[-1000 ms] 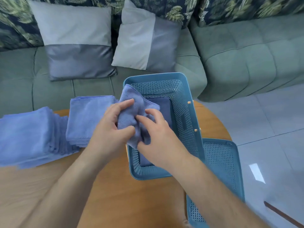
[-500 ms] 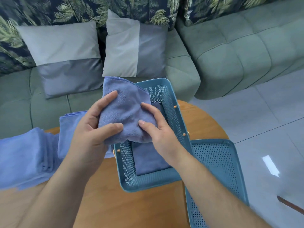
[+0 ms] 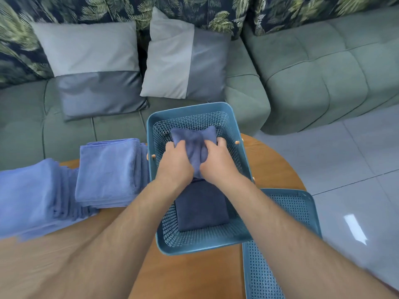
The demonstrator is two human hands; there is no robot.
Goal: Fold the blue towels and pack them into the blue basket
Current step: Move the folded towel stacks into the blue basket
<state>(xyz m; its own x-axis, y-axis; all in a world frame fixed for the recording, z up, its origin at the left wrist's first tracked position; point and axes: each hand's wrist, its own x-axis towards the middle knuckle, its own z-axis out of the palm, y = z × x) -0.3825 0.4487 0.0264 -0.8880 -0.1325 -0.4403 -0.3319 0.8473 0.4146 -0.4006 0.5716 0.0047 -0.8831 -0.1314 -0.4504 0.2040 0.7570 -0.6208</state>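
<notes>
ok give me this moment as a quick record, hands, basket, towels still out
left hand: grips held towel
right hand: grips the same towel
held towel: inside blue basket, far end
packed towel: flat in basket's near end
near stack: on table, left of basket
far stack: further left

A round orange-brown wooden table point(image 3: 194, 275) fills 6 o'clock. A flat teal perforated plastic panel point(image 3: 298, 203) lies on its edge at 4 o'clock. A grey-green upholstered sofa point(image 3: 313, 83) runs from 9 to 2 o'clock and carries two two-tone grey square cushions, one at 10 o'clock point(image 3: 92, 67) and one at 12 o'clock point(image 3: 185, 61), below dark leaf-print back cushions point(image 3: 194, 7). Pale glossy floor tiles point(image 3: 356, 158) lie at 3 o'clock.
</notes>
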